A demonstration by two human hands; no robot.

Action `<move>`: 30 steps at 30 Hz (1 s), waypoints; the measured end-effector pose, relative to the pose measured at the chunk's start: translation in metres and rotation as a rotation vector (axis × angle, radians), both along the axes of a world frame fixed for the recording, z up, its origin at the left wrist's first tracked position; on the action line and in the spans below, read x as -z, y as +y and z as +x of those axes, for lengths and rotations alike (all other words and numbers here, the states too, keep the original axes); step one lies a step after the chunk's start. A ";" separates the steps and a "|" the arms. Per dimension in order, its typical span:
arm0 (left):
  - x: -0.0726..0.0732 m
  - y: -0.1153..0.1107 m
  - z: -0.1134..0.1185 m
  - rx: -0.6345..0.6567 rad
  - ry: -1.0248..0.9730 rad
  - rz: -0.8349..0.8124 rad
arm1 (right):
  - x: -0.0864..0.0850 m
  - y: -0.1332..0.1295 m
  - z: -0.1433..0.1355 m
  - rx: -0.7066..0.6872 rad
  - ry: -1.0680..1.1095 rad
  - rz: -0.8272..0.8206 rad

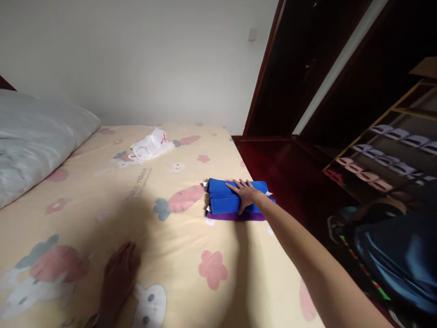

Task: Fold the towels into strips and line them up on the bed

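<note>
Folded blue cloth (220,203) lies on the patterned bedsheet (180,255), near its right edge, its long axis running left to right. Nearest, at left, the person's left hand (120,269) is in shadow, well apart from the cloth; whether its fingers are wide or narrow cannot be told. Farther and to the right, purple cloth (235,217) shows under the blue along the near side. The right hand (246,195) is clearly the closer one: it rests palm down on the blue top, right of its middle, fingers spread wide and pointing far and left, across the long axis at a slant.
</note>
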State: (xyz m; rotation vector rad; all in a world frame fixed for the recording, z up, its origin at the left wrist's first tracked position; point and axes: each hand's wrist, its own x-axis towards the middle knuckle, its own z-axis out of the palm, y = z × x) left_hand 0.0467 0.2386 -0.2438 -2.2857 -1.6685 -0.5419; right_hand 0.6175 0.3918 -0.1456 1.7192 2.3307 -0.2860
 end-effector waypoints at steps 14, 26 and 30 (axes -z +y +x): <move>-0.004 -0.002 0.008 -0.019 -0.070 0.011 | 0.006 -0.007 -0.010 -0.064 0.087 -0.086; -0.007 -0.004 0.008 0.008 -0.088 -0.024 | -0.021 -0.031 -0.023 -0.063 0.100 0.072; -0.006 -0.004 0.010 -0.064 -0.118 -0.001 | -0.044 -0.048 -0.020 -0.052 0.088 0.086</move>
